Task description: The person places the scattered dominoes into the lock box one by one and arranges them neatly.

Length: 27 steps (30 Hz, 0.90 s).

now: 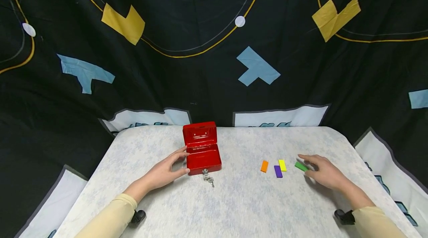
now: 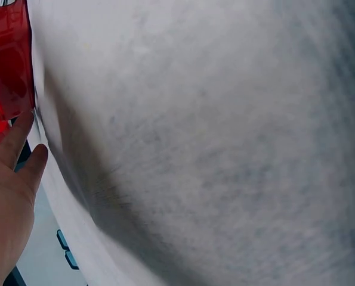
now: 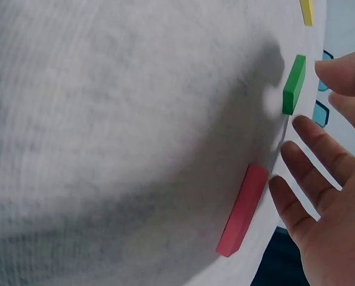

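Observation:
A red metal cash box [image 1: 204, 160] stands on the table with its lid [image 1: 200, 133] raised. From its front lock hangs a small ring of keys [image 1: 210, 180]. My left hand [image 1: 162, 171] is at the box's left side, thumb by the front corner and fingertips along the wall. My right hand [image 1: 326, 173] hovers with spread, relaxed fingers just over a green block [image 1: 301, 166], holding nothing. Under that hand lies a red block [image 3: 244, 211], hidden in the head view. Left of the green block are yellow [image 1: 282, 165], purple [image 1: 278, 171] and orange blocks [image 1: 264, 166].
The table [image 1: 240, 200] has a pale mottled cover with rounded far corners. Behind it hangs a black cloth [image 1: 207, 81] with yellow and blue tape pieces. Black wrist cameras show below both sleeves.

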Each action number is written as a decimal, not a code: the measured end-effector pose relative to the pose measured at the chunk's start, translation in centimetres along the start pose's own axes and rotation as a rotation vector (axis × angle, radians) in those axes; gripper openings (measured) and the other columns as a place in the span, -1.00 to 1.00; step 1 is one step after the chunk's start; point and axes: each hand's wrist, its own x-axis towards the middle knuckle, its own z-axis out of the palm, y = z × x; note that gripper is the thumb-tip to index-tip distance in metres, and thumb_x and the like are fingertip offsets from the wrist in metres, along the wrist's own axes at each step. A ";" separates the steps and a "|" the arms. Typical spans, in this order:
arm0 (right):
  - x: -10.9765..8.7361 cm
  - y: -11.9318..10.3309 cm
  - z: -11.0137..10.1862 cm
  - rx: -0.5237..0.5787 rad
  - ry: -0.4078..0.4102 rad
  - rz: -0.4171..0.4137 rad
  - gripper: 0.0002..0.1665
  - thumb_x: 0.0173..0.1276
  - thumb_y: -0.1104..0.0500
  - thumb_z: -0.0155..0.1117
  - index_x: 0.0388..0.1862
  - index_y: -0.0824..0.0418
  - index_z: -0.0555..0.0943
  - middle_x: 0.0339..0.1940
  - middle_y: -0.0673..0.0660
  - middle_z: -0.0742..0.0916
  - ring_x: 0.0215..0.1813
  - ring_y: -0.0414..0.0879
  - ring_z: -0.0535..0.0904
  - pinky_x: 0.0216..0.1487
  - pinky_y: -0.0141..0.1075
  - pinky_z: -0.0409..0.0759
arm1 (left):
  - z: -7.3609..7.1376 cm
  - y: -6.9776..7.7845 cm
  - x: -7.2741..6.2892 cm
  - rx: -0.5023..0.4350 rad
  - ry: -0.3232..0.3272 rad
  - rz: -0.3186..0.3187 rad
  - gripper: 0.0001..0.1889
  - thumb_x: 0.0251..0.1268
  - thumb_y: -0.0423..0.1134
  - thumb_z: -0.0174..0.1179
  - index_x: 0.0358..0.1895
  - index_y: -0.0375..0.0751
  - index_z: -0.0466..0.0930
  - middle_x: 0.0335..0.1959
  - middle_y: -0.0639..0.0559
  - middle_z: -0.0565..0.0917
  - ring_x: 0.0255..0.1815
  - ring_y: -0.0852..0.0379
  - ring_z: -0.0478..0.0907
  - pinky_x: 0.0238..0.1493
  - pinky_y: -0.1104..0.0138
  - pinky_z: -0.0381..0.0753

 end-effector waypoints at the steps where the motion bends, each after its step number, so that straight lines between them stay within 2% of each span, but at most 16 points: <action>1: -0.1 0.1 0.0 0.014 -0.011 0.001 -0.25 0.33 0.14 0.38 0.49 0.21 0.44 0.26 0.36 0.60 0.27 0.33 0.48 0.17 0.34 0.43 | 0.0 0.0 0.0 -0.006 0.001 -0.005 -0.33 0.32 0.27 0.30 0.44 0.19 0.41 0.62 0.37 0.10 0.53 0.14 0.27 0.44 -0.16 0.26; 7: 0.0 0.9 -0.4 0.070 -0.036 -0.023 -0.26 0.31 0.19 0.36 0.48 0.21 0.45 0.25 0.35 0.60 0.25 0.31 0.49 0.15 0.28 0.46 | 0.2 -0.3 0.1 -0.051 0.001 -0.027 -0.37 0.32 0.24 0.32 0.39 0.19 0.44 0.63 0.32 0.11 0.43 0.12 0.41 0.40 -0.16 0.32; 11: 0.1 1.4 -0.7 0.084 -0.039 -0.051 -0.27 0.24 0.27 0.34 0.44 0.23 0.49 0.23 0.34 0.61 0.21 0.26 0.51 0.12 0.20 0.49 | 0.3 -0.4 0.2 -0.070 0.005 -0.025 -0.41 0.31 0.23 0.33 0.35 0.21 0.45 0.62 0.34 0.11 0.41 0.13 0.43 0.38 -0.14 0.36; 16: 0.4 1.4 -0.7 0.109 -0.065 -0.043 -0.28 0.20 0.36 0.31 0.41 0.24 0.52 0.20 0.34 0.61 0.16 0.22 0.51 0.11 0.17 0.50 | 0.4 -0.8 0.2 -0.062 0.007 -0.020 -0.42 0.31 0.24 0.33 0.33 0.21 0.45 0.63 0.32 0.12 0.41 0.12 0.43 0.39 -0.14 0.36; 23: 0.8 1.4 -0.8 0.083 -0.080 -0.037 -0.33 0.26 0.39 0.26 0.40 0.21 0.54 0.19 0.31 0.59 0.12 0.19 0.43 0.06 0.19 0.48 | 0.4 -0.6 0.6 -0.040 0.009 -0.009 -0.45 0.32 0.25 0.31 0.30 0.22 0.45 0.62 0.32 0.13 0.42 0.12 0.42 0.40 -0.10 0.35; 27: 1.0 1.3 -0.5 0.068 -0.078 -0.040 -0.32 0.23 0.41 0.25 0.38 0.19 0.56 0.17 0.28 0.59 0.12 0.17 0.43 0.04 0.13 0.49 | 0.5 -0.6 0.6 -0.041 0.004 -0.012 -0.50 0.32 0.24 0.31 0.23 0.23 0.47 0.62 0.32 0.13 0.42 0.12 0.42 0.41 -0.08 0.34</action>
